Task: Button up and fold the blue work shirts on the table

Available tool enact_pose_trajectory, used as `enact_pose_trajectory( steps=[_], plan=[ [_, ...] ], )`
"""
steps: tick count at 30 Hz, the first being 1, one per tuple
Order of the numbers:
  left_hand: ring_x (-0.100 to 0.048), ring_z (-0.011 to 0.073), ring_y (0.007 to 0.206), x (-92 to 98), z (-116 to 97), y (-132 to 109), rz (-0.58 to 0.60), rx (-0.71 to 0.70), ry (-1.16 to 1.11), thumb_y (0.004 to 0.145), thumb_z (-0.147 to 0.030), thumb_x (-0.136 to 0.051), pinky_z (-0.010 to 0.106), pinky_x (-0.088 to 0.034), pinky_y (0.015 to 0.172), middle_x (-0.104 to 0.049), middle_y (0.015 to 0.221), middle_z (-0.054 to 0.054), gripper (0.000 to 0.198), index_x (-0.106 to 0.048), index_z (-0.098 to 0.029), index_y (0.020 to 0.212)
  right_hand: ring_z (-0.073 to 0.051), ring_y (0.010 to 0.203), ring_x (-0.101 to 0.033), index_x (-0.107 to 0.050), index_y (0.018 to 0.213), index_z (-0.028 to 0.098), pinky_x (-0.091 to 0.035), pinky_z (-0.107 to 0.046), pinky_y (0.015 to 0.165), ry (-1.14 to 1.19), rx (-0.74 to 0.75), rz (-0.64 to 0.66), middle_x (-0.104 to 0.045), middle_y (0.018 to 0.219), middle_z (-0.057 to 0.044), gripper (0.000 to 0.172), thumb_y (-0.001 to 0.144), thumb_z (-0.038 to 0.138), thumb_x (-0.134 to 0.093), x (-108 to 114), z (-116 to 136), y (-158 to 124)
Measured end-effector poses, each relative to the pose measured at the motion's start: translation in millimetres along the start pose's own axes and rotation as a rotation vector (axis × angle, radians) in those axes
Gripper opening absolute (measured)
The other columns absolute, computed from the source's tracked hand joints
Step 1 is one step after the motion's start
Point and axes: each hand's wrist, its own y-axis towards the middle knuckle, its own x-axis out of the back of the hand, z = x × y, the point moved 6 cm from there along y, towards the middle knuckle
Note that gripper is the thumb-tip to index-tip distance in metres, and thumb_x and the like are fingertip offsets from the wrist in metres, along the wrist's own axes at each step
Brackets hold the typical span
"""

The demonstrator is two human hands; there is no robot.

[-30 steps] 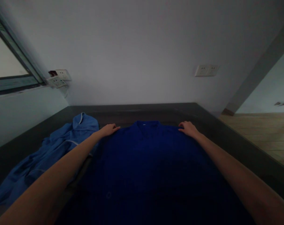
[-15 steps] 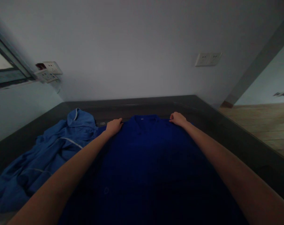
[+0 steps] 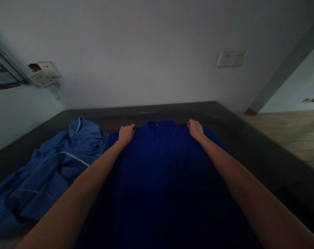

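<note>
A dark blue V-neck shirt (image 3: 157, 159) lies spread before me, its collar toward the wall and its lower part lost in shadow. My left hand (image 3: 126, 134) pinches the cloth at the left shoulder. At the right shoulder my right hand (image 3: 195, 128) has its fingers closed on the fabric. Both arms reach forward over the shirt. A crumpled lighter blue garment (image 3: 66, 159) with white piping is heaped to the left, beside my left forearm.
The dark table (image 3: 172, 110) has a raised edge against a grey wall. Sockets (image 3: 232, 58) are on the wall at right, and more sockets (image 3: 46, 73) hang in the left corner near a window. Wooden floor (image 3: 288, 131) shows at far right.
The shirt's shoulders sit slightly higher in the view, and more of its sleeves shows outside my hands. Both hands keep hold of the shoulders. The camera view has shifted a little.
</note>
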Motion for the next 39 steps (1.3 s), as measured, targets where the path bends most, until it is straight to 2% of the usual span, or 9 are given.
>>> enact_pose_trajectory(
  steps=[7,15,20,23,27,30,32,35,39],
  plan=[
    [-0.057,0.0276,0.102,-6.5,5.2,15.6,-0.038,0.012,-0.044,0.091,-0.031,-0.039,0.041,-0.035,0.088,-0.066,0.105,0.012,0.024,-0.056,-0.019,0.103,-0.022,0.097,-0.053,-0.057,0.099,0.014,-0.038,-0.031,0.082,0.012,0.076,-0.074,-0.063,0.101,-0.012,0.016,0.089,0.014,-0.044,-4.9,3.1,12.1],
    [-0.052,0.029,0.106,-10.0,16.7,16.7,-0.083,0.102,-0.113,0.087,-0.035,-0.047,0.044,-0.037,0.087,-0.062,0.109,0.01,0.024,-0.058,-0.023,0.104,-0.023,0.097,-0.05,-0.058,0.093,0.017,-0.039,-0.03,0.077,0.009,0.107,-0.145,-0.059,0.098,-0.009,0.011,0.087,0.017,-0.048,0.0,2.8,9.8],
    [-0.051,0.0287,0.108,-13.0,18.2,18.2,-0.095,0.101,-0.148,0.086,-0.035,-0.047,0.045,-0.036,0.089,-0.061,0.107,0.01,0.024,-0.059,-0.023,0.103,-0.023,0.101,-0.047,-0.059,0.094,0.018,-0.039,-0.03,0.075,-0.058,0.142,-0.187,-0.057,0.101,-0.01,0.014,0.088,0.02,-0.047,2.1,10.0,7.3],
    [-0.051,0.0283,0.107,-0.9,9.8,12.5,-0.165,0.08,-0.157,0.086,-0.037,-0.048,0.044,-0.036,0.091,-0.06,0.109,0.01,0.028,-0.058,-0.022,0.107,-0.023,0.1,-0.047,-0.06,0.096,0.017,-0.039,-0.029,0.073,-0.121,0.121,-0.238,-0.058,0.102,-0.011,0.022,0.093,0.023,-0.039,9.2,14.5,2.5],
    [-0.05,0.0259,0.11,38.7,-3.5,-0.2,-0.348,-0.004,-0.151,0.089,-0.037,-0.043,0.041,-0.031,0.1,-0.058,0.116,0.011,0.033,-0.054,-0.02,0.116,-0.024,0.099,-0.047,-0.061,0.098,0.015,-0.039,-0.03,0.075,-0.126,0.145,-0.303,-0.059,0.103,-0.012,0.03,0.095,0.024,-0.032,29.3,28.0,-7.8],
    [-0.051,0.0246,0.11,70.2,10.4,-8.4,-0.378,0.064,-0.175,0.091,-0.033,-0.039,0.038,-0.035,0.097,-0.058,0.117,0.011,0.033,-0.052,-0.019,0.118,-0.024,0.1,-0.048,-0.063,0.098,0.015,-0.039,-0.032,0.081,-0.035,0.267,-0.348,-0.06,0.102,-0.012,0.029,0.095,0.023,-0.035,51.0,55.4,-25.5],
    [-0.053,0.0236,0.109,83.0,29.3,-14.4,-0.271,0.098,-0.171,0.09,-0.028,-0.04,0.035,-0.039,0.093,-0.058,0.116,0.011,0.032,-0.054,-0.018,0.117,-0.024,0.099,-0.05,-0.064,0.095,0.016,-0.039,-0.033,0.086,0.055,0.415,-0.329,-0.061,0.1,-0.011,0.029,0.095,0.024,-0.036,64.3,86.5,-47.9],
    [-0.059,0.0211,0.098,91.3,64.1,-35.0,-0.049,0.094,-0.152,0.083,-0.023,-0.047,0.029,-0.044,0.085,-0.063,0.106,0.009,0.029,-0.061,-0.017,0.108,-0.022,0.095,-0.054,-0.064,0.091,0.017,-0.041,-0.032,0.086,0.187,0.667,-0.173,-0.063,0.095,-0.009,0.03,0.096,0.03,-0.038,78.1,147.2,-100.6],
    [-0.063,0.0195,0.088,100.1,109.7,-82.6,0.079,0.145,-0.152,0.079,-0.021,-0.051,0.025,-0.046,0.079,-0.068,0.094,0.006,0.025,-0.067,-0.016,0.097,-0.019,0.093,-0.056,-0.064,0.093,0.017,-0.044,-0.031,0.082,0.288,1.007,0.121,-0.065,0.094,-0.006,0.028,0.095,0.034,-0.042,92.3,235.2,-199.4]
  ],
)
